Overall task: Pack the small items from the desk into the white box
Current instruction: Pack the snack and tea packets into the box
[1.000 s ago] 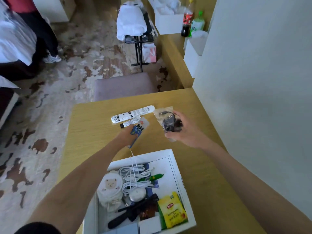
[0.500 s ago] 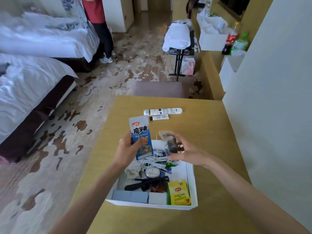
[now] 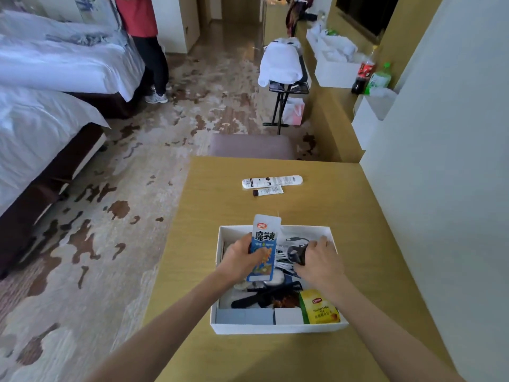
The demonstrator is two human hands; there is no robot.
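- A wooden desk (image 3: 330, 216) fills the middle, with a pale wall (image 3: 454, 161) along 3 o'clock.
- A padded stool (image 3: 252, 146) stands at 12 o'clock, just beyond the desk.
- One white-covered bed (image 3: 41, 133) lies at 9 o'clock, and a second bed (image 3: 68, 64) at 10 o'clock.
- Beige carpet (image 3: 110, 244) with brown patches covers the floor.
- A folding rack (image 3: 289, 88) under a white cloth (image 3: 281, 64) stands at 1 o'clock.

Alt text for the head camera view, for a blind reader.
A person's left hand holds a blue snack packet upright over an open white box on a wooden desk; the right hand grips a small black item inside it. Two white tubes lie beyond.
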